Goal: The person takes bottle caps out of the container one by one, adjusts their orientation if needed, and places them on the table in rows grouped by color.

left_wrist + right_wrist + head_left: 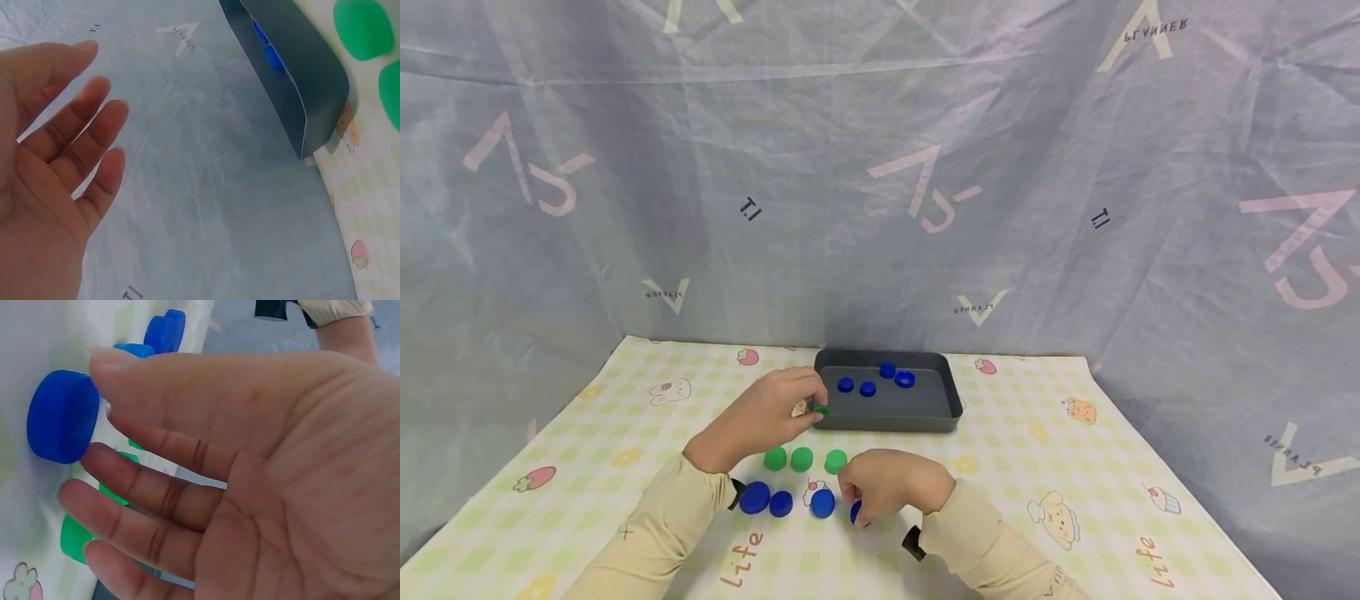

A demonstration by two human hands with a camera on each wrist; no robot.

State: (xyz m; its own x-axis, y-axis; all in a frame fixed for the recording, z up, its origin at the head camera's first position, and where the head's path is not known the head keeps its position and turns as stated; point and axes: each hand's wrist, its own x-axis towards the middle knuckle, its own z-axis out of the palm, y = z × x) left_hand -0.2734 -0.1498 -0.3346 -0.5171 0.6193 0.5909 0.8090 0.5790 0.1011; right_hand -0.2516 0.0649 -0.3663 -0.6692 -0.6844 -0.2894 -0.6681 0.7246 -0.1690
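In the head view my left hand (778,404) is at the near left corner of a dark grey tray (887,423). It pinches a small green bottle cap (822,411) between thumb and finger; the left wrist view hides that cap. My right hand (891,482) reaches down to the table and grips a blue bottle cap (62,415), thumb on one side of its rim and fingertips on the other. Three more blue caps (781,503) lie in a row to its left. Behind them stands a row of three green caps (801,459).
Several blue caps (868,389) lie inside the tray, toward its back and middle. A checked cloth (1015,467) with cartoon prints covers the table. A grey fabric backdrop (820,250) rises behind the table's far edge.
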